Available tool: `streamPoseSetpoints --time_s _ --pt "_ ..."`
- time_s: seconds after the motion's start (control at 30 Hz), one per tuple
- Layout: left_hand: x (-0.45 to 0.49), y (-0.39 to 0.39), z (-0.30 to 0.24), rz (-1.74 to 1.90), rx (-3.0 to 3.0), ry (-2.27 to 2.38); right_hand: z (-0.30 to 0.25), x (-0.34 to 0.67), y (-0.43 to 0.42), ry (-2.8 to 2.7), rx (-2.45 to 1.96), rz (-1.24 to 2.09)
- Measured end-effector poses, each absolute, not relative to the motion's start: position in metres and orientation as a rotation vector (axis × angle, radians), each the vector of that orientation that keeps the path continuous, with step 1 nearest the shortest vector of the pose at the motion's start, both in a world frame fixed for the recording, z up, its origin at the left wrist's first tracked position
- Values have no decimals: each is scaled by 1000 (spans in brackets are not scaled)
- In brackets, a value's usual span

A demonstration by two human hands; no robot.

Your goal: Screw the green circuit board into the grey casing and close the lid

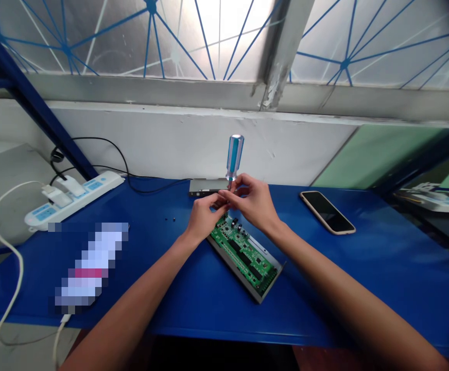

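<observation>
A screwdriver (235,157) with a clear and blue handle stands almost upright, handle up. My right hand (253,201) is closed, its fingers pinching the shaft just under the handle. Close against it, my left hand (205,214) is also closed, fingertips pinched together by the lower shaft; what they hold is hidden. Under both hands lies a green circuit board (243,252) in a shallow grey metal tray (234,275), set at a slant. My fingers cover the board's far end and the screwdriver's tip.
A flat grey metal piece (205,186) lies behind my hands. Tiny dark screws (174,219) rest left of them. A phone (327,212) lies at right, a lit phone (93,265) on a cable at left. A power strip (75,200) sits at the blue table's (325,304) back left.
</observation>
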State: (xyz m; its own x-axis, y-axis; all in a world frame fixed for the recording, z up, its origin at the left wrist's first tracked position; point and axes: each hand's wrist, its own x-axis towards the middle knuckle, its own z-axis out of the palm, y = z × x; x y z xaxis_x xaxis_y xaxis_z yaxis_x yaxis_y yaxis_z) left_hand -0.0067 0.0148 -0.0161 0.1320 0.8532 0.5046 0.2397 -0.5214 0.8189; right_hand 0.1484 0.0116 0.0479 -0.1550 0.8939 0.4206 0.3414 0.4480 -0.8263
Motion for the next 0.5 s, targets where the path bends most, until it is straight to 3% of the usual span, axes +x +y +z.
streamPoseSetpoints --time_s 0.27,0.5 --pt "-8 18 -16 1390 1803 1098 49 148 9 -1762 -1065 714" --pt "-18 17 -12 1180 1885 832 52 154 10 -1879 -1013 778"
